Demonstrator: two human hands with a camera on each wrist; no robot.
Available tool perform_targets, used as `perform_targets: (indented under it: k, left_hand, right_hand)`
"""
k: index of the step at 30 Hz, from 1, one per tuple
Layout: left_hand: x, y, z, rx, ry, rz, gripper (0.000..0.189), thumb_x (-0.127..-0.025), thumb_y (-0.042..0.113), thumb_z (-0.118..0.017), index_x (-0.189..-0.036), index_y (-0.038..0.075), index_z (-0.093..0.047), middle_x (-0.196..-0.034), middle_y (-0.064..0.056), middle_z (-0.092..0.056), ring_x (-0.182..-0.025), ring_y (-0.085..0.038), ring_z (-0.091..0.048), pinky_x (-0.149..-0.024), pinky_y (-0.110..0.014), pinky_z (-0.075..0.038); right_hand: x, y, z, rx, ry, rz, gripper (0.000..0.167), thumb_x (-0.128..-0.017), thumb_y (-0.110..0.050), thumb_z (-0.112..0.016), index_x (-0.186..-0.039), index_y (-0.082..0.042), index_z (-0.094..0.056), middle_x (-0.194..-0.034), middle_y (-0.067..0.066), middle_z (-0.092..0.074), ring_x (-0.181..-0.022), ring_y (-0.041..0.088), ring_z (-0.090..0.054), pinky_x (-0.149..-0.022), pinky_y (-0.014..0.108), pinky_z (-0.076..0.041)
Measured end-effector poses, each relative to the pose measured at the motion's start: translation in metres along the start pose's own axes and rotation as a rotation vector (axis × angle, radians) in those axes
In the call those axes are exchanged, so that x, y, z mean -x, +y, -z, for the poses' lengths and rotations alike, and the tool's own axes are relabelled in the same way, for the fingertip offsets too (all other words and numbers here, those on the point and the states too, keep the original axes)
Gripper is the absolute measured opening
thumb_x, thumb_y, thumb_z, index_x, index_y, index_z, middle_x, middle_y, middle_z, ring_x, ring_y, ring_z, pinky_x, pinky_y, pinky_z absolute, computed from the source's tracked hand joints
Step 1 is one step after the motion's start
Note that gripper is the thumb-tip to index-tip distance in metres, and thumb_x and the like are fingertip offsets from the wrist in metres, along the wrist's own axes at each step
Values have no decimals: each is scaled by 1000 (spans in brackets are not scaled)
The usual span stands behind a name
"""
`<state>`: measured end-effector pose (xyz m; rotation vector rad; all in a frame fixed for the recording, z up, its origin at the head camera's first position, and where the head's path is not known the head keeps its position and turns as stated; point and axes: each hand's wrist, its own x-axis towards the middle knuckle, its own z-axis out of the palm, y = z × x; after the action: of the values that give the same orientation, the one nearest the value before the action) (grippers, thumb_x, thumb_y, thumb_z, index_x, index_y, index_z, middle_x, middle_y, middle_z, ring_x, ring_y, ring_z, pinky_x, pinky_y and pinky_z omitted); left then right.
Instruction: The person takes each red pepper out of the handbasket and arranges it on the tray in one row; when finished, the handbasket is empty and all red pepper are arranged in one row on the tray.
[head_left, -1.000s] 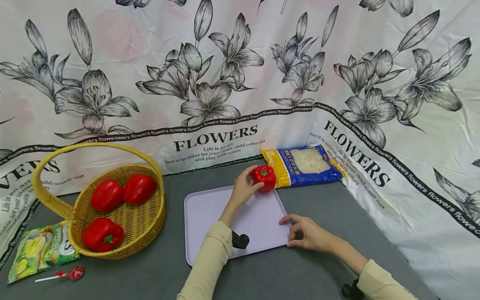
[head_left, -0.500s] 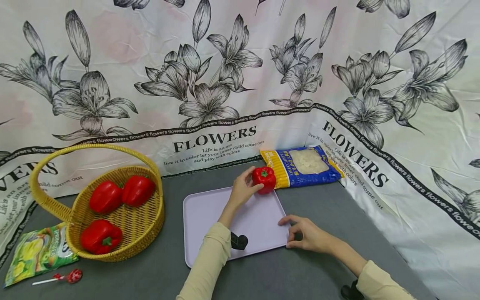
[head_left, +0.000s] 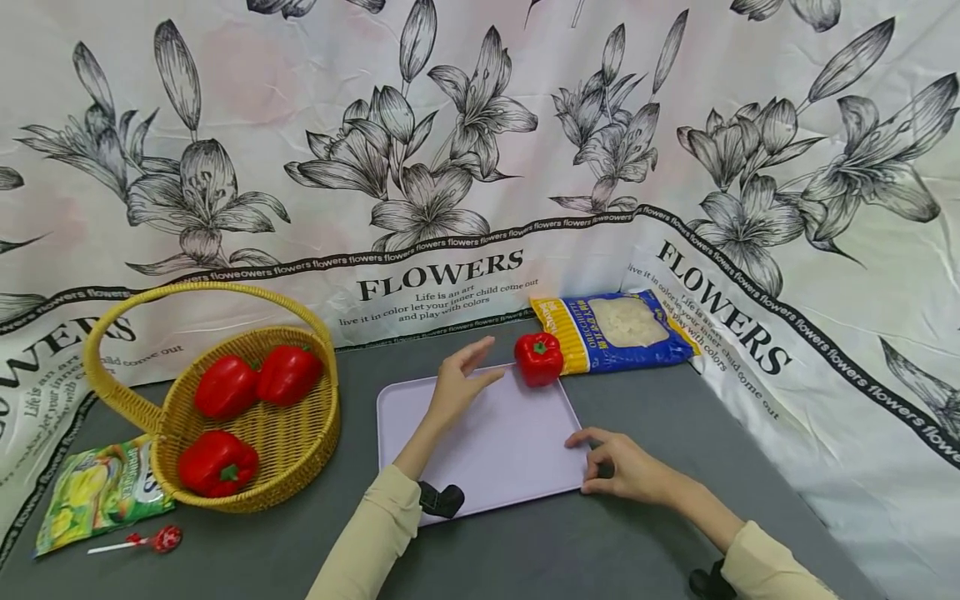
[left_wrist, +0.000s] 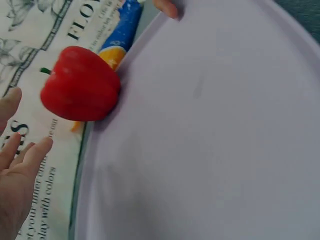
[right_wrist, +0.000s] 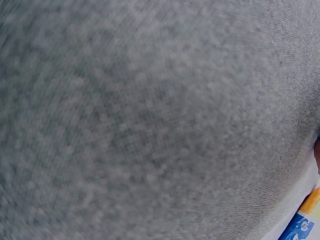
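Note:
A red bell pepper sits at the far right corner of a pale lilac tray. To its left, my left hand hovers over the tray with fingers spread and nothing held. The left wrist view shows a gap between the left fingers and the pepper. My right hand grips the tray's right side near the front corner, its thumb low and its index finger farther up the edge. In the right wrist view only a fingertip shows at the right border.
A yellow wicker basket holds three red bell peppers on the left. Beside it lie a green snack bag and a red lollipop. A blue and yellow pasta bag lies behind the tray, against the flowered cloth.
My left hand has let go of the bell pepper and drawn back to the left, its fingers opening. The pepper stays at the tray's corner, and the right hand has kept its place.

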<state>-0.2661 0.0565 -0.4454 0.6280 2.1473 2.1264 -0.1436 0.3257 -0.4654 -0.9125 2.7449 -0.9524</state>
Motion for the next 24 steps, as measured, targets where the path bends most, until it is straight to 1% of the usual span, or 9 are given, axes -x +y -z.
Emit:
perform_targets:
  k: [3,6,9,12,16,18,21,22,24]
  left_hand:
    - [15,12,13,-6,6,-12,52,-83,3,-73,-132,1,-56,-139,-10,-52,-128,-24,-49,-102,-47,-41]
    - [34,25,30,-29,1,-25,49,-83,5,-73,-130,3,-59,-139,-9,-53,-128,-20,-49,-104,-42,-40]
    - [53,38,50,-42,-21,-21,48,-84,7,-73,-130,6,-60,-140,-7,-51,-130,-18,-46,-103,-33,-42]
    - [71,47,72,-44,-35,-21,47,-85,7,-73,-130,4,-59,-141,-9,-50,-131,-18,-45,-100,-29,-44]
    - [94,56,105,-69,-21,-46,47,-85,3,-71,-130,0,-58,-140,-12,-51,-131,-22,-46,-96,-30,-46]
    - [106,59,124,-80,-22,-59,47,-85,1,-70,-130,-2,-57,-139,-15,-51,-130,-21,-47,-94,-29,-47]
    - [121,63,154,-126,-34,-84,46,-86,-3,-68,-130,-6,-55,-137,-19,-52,-126,-15,-51,-93,-26,-48]
    - [126,64,166,-142,-43,-85,46,-86,-3,-67,-130,-6,-55,-136,-18,-53,-124,-12,-52,-92,-25,-48]
    - [136,66,190,-177,-65,-91,46,-87,-4,-66,-131,-6,-54,-134,-13,-56,-121,-8,-54,-91,-23,-49]
  right_hand:
    - [-1,0,0,11,-7,-1,22,-78,-16,-80,-68,-24,-62,-122,6,-59,-103,21,-56,-90,31,-49]
    - [-3,0,0,26,-18,-8,22,-78,-18,-80,-68,-25,-62,-122,6,-59,-105,21,-56,-91,35,-49]
    - [-3,0,1,38,-18,-11,22,-78,-19,-80,-68,-26,-62,-122,6,-59,-106,22,-56,-92,41,-49]
    - [-2,2,1,41,-15,-4,22,-78,-21,-80,-68,-27,-61,-122,6,-59,-106,23,-56,-91,43,-49]
    - [-3,2,1,40,-30,-4,21,-79,-24,-79,-69,-27,-62,-122,5,-59,-106,22,-56,-91,44,-49]
    - [-3,2,2,42,-38,-12,21,-79,-25,-79,-69,-28,-62,-122,5,-59,-106,22,-56,-91,44,-49]
    - [-4,1,2,45,-45,-21,20,-79,-25,-79,-69,-28,-62,-122,5,-59,-105,21,-55,-91,41,-49]
    - [-4,1,2,45,-45,-22,20,-79,-26,-79,-69,-28,-62,-122,5,-59,-105,21,-55,-91,40,-49]
    - [-5,1,2,45,-44,-21,21,-79,-26,-79,-68,-28,-61,-122,5,-59,-104,21,-55,-91,39,-49]
